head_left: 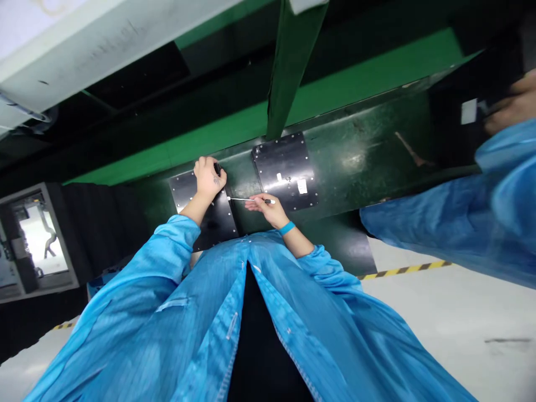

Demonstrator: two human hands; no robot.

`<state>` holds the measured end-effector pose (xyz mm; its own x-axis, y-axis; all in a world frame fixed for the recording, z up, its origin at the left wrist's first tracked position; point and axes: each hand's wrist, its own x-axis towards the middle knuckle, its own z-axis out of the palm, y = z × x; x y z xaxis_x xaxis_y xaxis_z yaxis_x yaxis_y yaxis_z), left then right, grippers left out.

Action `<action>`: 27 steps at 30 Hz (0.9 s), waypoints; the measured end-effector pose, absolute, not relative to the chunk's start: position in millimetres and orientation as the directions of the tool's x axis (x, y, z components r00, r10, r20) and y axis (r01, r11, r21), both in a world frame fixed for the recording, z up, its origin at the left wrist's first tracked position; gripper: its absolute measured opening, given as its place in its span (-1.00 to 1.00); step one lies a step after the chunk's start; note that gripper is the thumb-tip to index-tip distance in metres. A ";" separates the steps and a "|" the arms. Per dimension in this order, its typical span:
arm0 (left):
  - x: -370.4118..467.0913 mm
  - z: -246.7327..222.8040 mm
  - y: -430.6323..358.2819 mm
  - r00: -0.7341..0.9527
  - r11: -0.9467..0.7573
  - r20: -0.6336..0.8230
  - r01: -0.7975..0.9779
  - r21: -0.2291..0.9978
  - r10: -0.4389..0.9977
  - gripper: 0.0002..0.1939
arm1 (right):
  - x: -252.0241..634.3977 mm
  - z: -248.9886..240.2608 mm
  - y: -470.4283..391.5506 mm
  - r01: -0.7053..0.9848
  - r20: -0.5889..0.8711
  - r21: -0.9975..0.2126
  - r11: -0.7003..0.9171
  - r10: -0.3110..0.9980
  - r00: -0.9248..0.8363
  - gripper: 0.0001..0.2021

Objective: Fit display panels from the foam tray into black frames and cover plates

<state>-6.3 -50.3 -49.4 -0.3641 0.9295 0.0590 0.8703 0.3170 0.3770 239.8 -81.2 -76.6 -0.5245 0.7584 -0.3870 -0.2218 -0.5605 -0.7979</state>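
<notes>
My right hand [270, 211] holds a screwdriver [243, 199] with a thin metal shaft and a black-and-white handle end. Its shaft points left, and the tip is at the right edge of a black panel [220, 215] with screws or rivets along its border. On the far edge of that same panel rests my left hand [209, 177], its fingers curled round a small black object that I cannot make out. A second black panel [285, 167], dotted with fasteners and bearing two small white labels, lies to the right on the green surface.
A green post [288, 72] rises behind the second panel from the green surface [347, 151]. At right, a co-worker's blue sleeve [513, 162] and hand [513, 106] are near a black piece with a white label. A dark grey-framed cabinet [39, 240] stands at left.
</notes>
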 end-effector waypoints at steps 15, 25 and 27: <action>22.5 117.2 -69.0 -0.172 0.165 0.006 0.953 0.253 0.985 -0.78 | 220.3 -2.3 -123.8 0.005 -0.141 -0.983 -0.183 0.743 -0.654 -0.40; 21.9 171.3 -137.0 -0.087 -0.075 0.446 0.940 0.332 0.891 -0.63 | 277.5 79.3 -115.3 0.727 -0.002 -0.659 0.193 0.966 -0.258 -0.60; -19.1 139.9 -181.0 -0.213 -0.042 0.537 0.905 0.423 0.816 -0.83 | 290.1 76.4 -106.1 0.808 -0.070 -0.570 0.148 0.971 -0.228 -0.66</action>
